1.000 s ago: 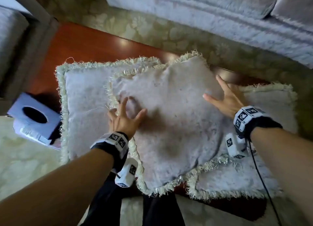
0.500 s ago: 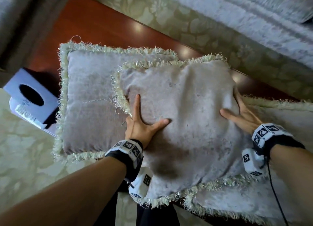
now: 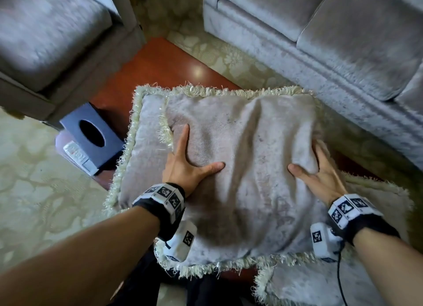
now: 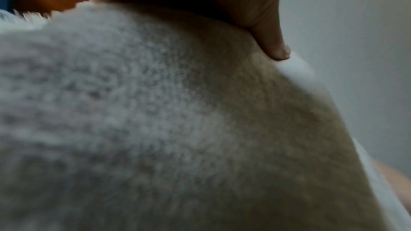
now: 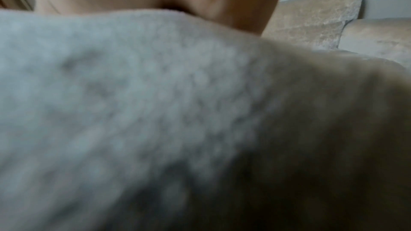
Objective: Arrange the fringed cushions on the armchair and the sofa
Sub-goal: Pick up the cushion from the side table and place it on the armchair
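Only the head view shows left hand (image 3: 185, 169) and right hand (image 3: 321, 176) spread against the top cushion (image 3: 242, 131).

- The white label (image 3: 75, 155) on the tissue box (image 3: 111, 145) is showing reddish print, too blurred to read.
- The left wristband (image 3: 164, 194) and right wristband (image 3: 350, 207) are showing black-and-white square codes, not words.

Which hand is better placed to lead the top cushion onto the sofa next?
Probably right: the right hand presses the top cushion at its edge nearest the sofa, which lies just beyond it; the left hand lies flat on the side toward the armchair.
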Demonstrator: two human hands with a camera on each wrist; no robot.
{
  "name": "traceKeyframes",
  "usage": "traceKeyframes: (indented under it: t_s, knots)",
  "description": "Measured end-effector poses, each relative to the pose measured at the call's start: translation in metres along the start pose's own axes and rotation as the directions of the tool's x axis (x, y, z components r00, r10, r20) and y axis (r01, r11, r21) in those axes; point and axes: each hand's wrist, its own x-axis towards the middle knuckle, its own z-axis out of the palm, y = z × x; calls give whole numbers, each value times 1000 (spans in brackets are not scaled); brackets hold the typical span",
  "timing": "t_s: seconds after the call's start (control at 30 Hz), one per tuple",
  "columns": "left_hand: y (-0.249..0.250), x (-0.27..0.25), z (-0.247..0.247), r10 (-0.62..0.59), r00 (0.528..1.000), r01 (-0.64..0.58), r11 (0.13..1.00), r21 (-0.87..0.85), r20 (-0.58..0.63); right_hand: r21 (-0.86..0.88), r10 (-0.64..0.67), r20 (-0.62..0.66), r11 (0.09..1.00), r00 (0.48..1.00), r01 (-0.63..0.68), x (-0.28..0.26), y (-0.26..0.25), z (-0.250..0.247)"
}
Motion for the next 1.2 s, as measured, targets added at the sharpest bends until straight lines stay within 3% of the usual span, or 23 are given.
traceKeyframes:
  t_s: [0.13,0.37,0.5,0.63,0.8,1.0,1.2]
  knots:
    - [5,-9,-91,95,991,-102,992,-75,-94,3,-116,-42,993,992,116,-20,-89,9]
    - [-6,-43,-307,139,945,-162,985,-53,-296,169,-265,-38,949,964,268,-70,-305,78]
    - [-18,-63,-443,169,877,-211,976,-44,-450,117,-422,-52,898,905,425,-87,-427,132]
    - [-35,-82,-551,204,779,-279,960,-36,-593,111,-591,-33,799,806,591,-97,-542,182]
    - [-60,-80,-643,171,676,-261,965,-16,-716,159,-677,23,729,736,666,-80,-645,239]
    - [-85,-24,-731,164,616,-255,967,2,-770,211,-753,57,651,655,730,-16,-743,310]
    - [-87,53,-810,168,583,-232,972,35,-795,187,-755,51,650,654,736,56,-827,366]
